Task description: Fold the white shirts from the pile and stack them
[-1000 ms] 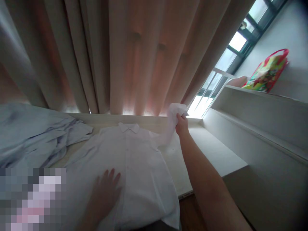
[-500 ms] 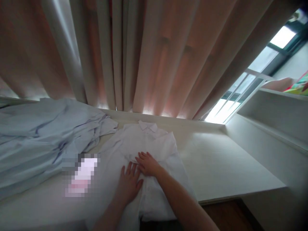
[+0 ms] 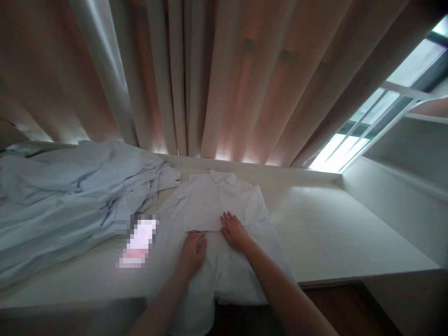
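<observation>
A white collared shirt (image 3: 241, 275) lies spread on the pale table, its collar toward the curtain and its bottom edge hanging near the table's front. My left hand (image 3: 194, 252) is at the lower edge of the shirt's upper layer, its fingertips hidden under or behind that edge and its thumb bent alongside. My right hand (image 3: 235, 231) rests flat on the shirt to the right, palm down, with its fingers stretched out over the same edge.
A heap of white garments (image 3: 87, 186) covers the table's left part. A pixelated bright object (image 3: 140, 242) lies between heap and shirt. Brown curtains (image 3: 231, 84) hang behind the table (image 3: 332, 233). A white shelf unit (image 3: 402, 200) stands at the right.
My hands have moved apart, the right one to the right. The shirt's upper layer now shows a straighter lower edge, and my left fingers have gone from spread to tucked at it. The view has shifted slightly.
</observation>
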A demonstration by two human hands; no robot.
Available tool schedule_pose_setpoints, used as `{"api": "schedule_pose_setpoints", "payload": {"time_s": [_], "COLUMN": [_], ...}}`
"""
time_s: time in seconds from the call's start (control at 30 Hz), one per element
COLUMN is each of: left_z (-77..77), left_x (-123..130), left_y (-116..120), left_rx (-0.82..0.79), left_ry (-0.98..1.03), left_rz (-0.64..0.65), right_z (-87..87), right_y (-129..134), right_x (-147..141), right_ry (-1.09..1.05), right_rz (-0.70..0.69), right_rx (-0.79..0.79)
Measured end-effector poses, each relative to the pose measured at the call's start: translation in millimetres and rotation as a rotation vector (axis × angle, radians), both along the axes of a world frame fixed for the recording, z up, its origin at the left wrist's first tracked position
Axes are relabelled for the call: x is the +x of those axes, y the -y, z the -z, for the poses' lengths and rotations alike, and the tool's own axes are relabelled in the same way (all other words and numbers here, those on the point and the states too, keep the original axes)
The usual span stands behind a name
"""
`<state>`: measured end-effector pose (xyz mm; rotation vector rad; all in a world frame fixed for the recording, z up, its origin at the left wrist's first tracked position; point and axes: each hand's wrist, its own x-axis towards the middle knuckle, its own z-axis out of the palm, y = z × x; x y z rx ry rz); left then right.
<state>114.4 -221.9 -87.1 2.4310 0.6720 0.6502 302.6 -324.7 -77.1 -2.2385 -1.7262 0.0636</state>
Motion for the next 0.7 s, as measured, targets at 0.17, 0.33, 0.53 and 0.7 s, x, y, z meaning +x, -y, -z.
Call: {"api": "schedule_pose_setpoints", "payload": {"time_s": [0.17, 0.33, 0.53, 0.7], "left_z": [-17.1, -29.1, -27.4, -37.3], "left_x": [-4, 11, 15, -6], "left_y": [-22, -49, -56, -44], "left_rx": [-0.173, -0.365, -0.367, -0.241], "left_ry": [0.019, -0.170, -0.158, -0.217], "left_rz": [-0.336, -0.536, -0.465, -0.468], "right_z": [2.8, 17.1, 37.7, 42.4], "right_y": [42, 75, 89, 97], "right_x": [41, 65, 75, 75], "right_ry": [0.038, 0.041, -0.064, -0.049], "right_rz": [0.285, 0.656, 0.717, 0.679], "right_rx": [0.078, 0.119, 0.132, 0.018]}}
